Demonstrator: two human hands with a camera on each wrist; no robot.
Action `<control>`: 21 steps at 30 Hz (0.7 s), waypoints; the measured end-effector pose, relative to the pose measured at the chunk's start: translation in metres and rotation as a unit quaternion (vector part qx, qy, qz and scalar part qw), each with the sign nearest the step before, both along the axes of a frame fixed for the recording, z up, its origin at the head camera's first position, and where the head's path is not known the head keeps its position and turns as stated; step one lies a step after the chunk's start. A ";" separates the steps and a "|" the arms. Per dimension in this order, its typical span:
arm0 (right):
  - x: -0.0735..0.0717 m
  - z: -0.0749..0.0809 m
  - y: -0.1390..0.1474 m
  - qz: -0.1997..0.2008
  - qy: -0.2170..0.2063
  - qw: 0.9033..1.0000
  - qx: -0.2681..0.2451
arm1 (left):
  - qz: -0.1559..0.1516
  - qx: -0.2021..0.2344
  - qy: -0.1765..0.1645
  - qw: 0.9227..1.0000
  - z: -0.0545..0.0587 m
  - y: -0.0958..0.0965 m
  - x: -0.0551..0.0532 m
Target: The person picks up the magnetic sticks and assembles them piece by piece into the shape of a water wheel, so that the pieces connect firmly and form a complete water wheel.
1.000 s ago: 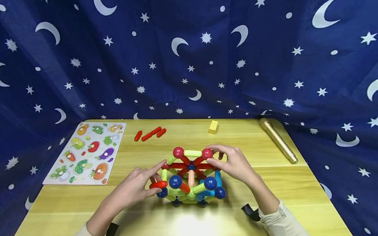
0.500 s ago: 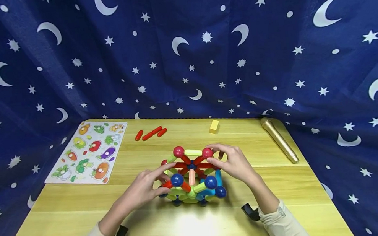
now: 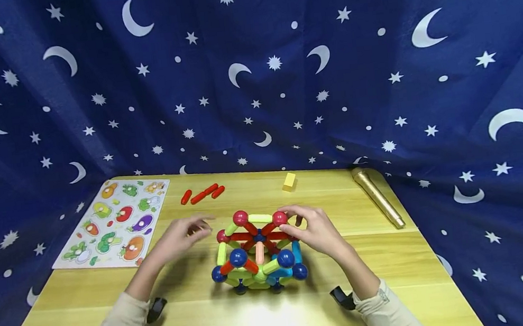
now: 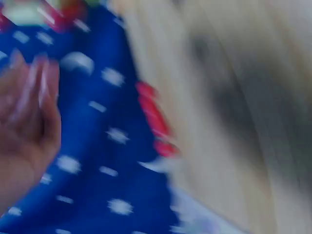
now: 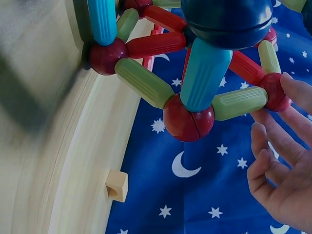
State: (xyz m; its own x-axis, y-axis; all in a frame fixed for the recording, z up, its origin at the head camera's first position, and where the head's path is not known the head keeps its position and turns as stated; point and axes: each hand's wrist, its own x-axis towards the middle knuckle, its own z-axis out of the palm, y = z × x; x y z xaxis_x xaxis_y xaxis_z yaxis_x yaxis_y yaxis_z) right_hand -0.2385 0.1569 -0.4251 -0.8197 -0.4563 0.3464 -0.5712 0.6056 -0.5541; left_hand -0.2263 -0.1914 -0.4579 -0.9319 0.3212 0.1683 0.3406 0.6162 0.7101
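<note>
A ball-and-rod construction toy (image 3: pixel 259 247) stands mid-table, built of red and blue balls joined by red, light green and light blue rods. My right hand (image 3: pixel 314 232) pinches a red ball (image 3: pixel 279 218) at its upper right corner; the right wrist view shows thumb and fingers at that red ball (image 5: pixel 275 91). To the left of the toy, my left hand (image 3: pixel 178 239) is apart from it, fingers loosely bent and nothing in them. A red rod (image 3: pixel 226 268) links two blue balls at the toy's front left. The left wrist view is blurred, with the left hand (image 4: pixel 29 117) at its edge.
Several loose red rods (image 3: pixel 199 196) lie toward the back. A yellow block (image 3: pixel 289 182) sits near the back edge. At right rests a gold microphone-shaped stick (image 3: pixel 377 197). A vegetable picture board (image 3: pixel 116 213) lies at left. A starry blue cloth (image 3: pixel 252 79) hangs behind.
The left hand brought a red rod to the toy's front left, let go of it there, and drew back to the left. The right hand kept hold of the red ball.
</note>
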 end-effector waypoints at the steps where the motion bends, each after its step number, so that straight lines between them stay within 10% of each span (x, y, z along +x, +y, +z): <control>1: 0.000 0.001 0.000 -0.002 0.005 1.000 -0.002 | 0.038 -0.008 0.018 0.999 -0.005 -0.007 -0.018; 5: 0.002 0.002 0.000 -0.008 0.018 1.000 -0.005 | 0.165 -0.092 0.059 0.980 -0.032 -0.029 -0.082; 9: 0.006 0.002 -0.001 -0.011 0.010 1.000 0.002 | 0.182 -0.210 0.026 0.960 -0.050 -0.042 -0.113; 15: 0.012 -0.004 -0.005 -0.004 -0.001 1.000 0.002 | 0.188 -0.299 -0.042 0.935 -0.069 -0.059 -0.109; 21: 0.010 -0.001 -0.002 -0.005 0.006 1.000 0.004 | 0.231 -0.291 0.037 0.928 -0.078 -0.065 -0.101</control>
State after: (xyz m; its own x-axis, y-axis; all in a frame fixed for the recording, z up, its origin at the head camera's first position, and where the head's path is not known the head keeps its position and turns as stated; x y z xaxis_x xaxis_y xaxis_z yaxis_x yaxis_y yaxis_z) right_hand -0.2289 0.1554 -0.4261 -0.8196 -0.4514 0.3529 -0.5723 0.6152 -0.5422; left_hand -0.3274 -0.2562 -0.5356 -0.9857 -0.0522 0.1601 -0.0201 0.9804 0.1960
